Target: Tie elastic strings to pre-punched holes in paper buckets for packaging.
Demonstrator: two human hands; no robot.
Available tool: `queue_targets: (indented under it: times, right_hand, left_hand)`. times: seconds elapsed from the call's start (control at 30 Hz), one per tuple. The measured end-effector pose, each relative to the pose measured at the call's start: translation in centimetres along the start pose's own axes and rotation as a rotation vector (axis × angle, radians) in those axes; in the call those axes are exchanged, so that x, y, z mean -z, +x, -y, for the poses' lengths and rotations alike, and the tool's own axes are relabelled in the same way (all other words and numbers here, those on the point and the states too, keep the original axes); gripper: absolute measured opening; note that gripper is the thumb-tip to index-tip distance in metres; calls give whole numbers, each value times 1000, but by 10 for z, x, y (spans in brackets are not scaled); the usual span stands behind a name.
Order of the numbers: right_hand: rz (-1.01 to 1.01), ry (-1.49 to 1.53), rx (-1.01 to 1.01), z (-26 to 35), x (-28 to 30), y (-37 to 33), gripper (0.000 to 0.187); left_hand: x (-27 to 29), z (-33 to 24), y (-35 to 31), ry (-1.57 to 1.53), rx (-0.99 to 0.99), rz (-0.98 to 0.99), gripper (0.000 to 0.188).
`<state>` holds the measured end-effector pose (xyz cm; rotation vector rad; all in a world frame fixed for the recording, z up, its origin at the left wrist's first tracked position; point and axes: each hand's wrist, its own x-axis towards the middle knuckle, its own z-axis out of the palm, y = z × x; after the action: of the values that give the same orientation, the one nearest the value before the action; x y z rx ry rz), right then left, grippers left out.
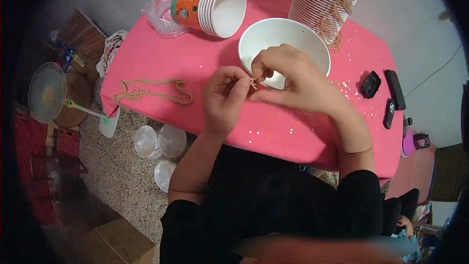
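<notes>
My left hand and my right hand meet over the near middle of the table. Their fingertips pinch a short bit of tan string between them. How the string is looped there is too small to tell. Just behind my right hand stands a large white paper bucket, its mouth facing up and partly covered by that hand. A loose bundle of tan strings lies on the cloth to the left of my hands.
A pink-covered table holds a stack of orange-printed buckets lying sideways, beside clear plastic. A tall bucket stack with tan strings rises back right. Black items and small white bits lie right. White tubs stand on the floor.
</notes>
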<state>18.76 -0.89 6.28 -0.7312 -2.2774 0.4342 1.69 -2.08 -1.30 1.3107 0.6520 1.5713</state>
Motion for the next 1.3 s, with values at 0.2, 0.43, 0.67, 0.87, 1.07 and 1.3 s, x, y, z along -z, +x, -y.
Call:
queue_targets:
  times: [0.2,0.43,0.67,0.87,1.07,1.3]
  right_hand:
    - [-75,-54,83,0,-3,-1,16]
    - [-120,0,158,-4,-5,0,13]
    - [-158,-156,214,-3,-1,-1,15]
    - [-258,-485,247,-11,7,0,21]
    - [-280,-549,238,-15,6,-1,24]
    - [-223,-513,332,-3,10,0,24]
  left_hand:
    - [9,-7,6,-412,388,188,6]
    - [11,-8,8,-520,515,195,9]
    - [11,-9,6,-462,450,188,8]
    - [14,-4,5,-392,420,184,7]
    - [18,2,2,-344,378,193,6]
    - [12,-14,12,149,-232,98,11]
